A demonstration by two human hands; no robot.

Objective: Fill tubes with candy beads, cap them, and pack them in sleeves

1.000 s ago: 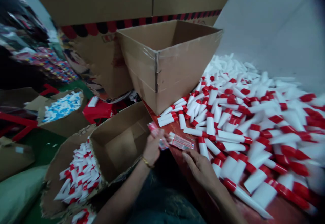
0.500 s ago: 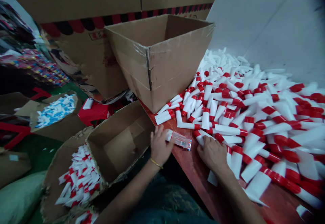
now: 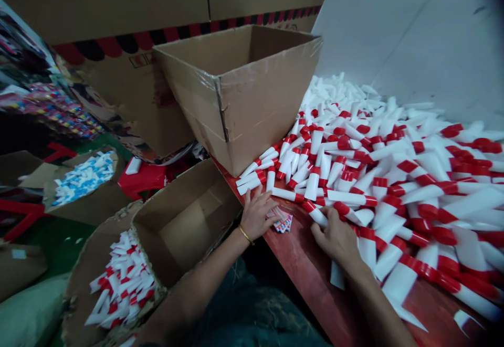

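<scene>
My left hand (image 3: 258, 213) lies over the table edge with its fingers spread, touching a small bunch of printed labels (image 3: 281, 219) on the red table. To the right, my right hand (image 3: 337, 237) has its fingers curled round a white tube with a red cap (image 3: 315, 213), whose capped end points up and left. A large heap of white tubes with red caps (image 3: 346, 168) spreads beyond and right of both hands.
An open cardboard box (image 3: 260, 111) stands behind my left hand. Lower left are an open carton (image 3: 189, 226) and another carton part (image 3: 82, 268) with capped tubes. Farther left, a box (image 3: 84, 179) holds blue and white pieces beside a red stool (image 3: 144, 179).
The white tube that lay under my left hand is gone from view, and the labels there are fanned out. My right hand has a capped tube between its fingers. The view has shifted slightly.
</scene>
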